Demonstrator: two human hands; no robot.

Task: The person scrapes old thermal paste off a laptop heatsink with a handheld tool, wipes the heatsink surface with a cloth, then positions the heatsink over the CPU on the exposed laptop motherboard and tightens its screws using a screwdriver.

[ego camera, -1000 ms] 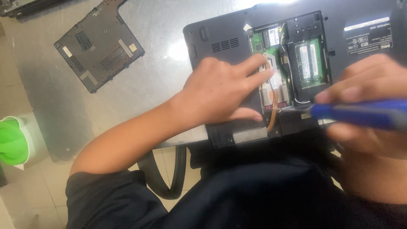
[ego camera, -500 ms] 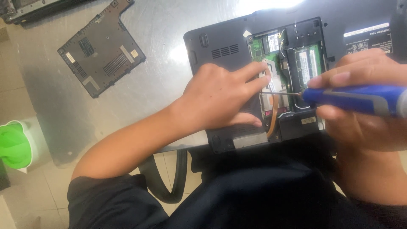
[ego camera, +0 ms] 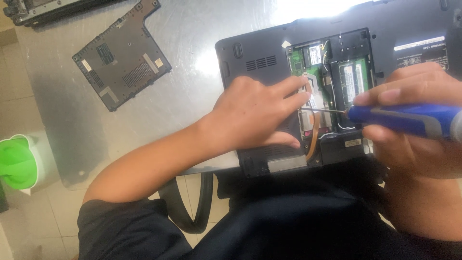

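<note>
One laptop (ego camera: 260, 62), one screwdriver (ego camera: 404, 120), one cover panel (ego camera: 122, 55)

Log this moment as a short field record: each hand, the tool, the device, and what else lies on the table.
left hand: palm down on the laptop, fingertips at the edge of the open bay
right hand: gripping the screwdriver
screwdriver: blue handle, thin shaft pointing left into the bay
laptop: dark, underside up, bay open with green boards showing
cover panel: removed, lying apart to the left on the table
table: grey metal, glare near the top
green object: off the table, lower left
</note>
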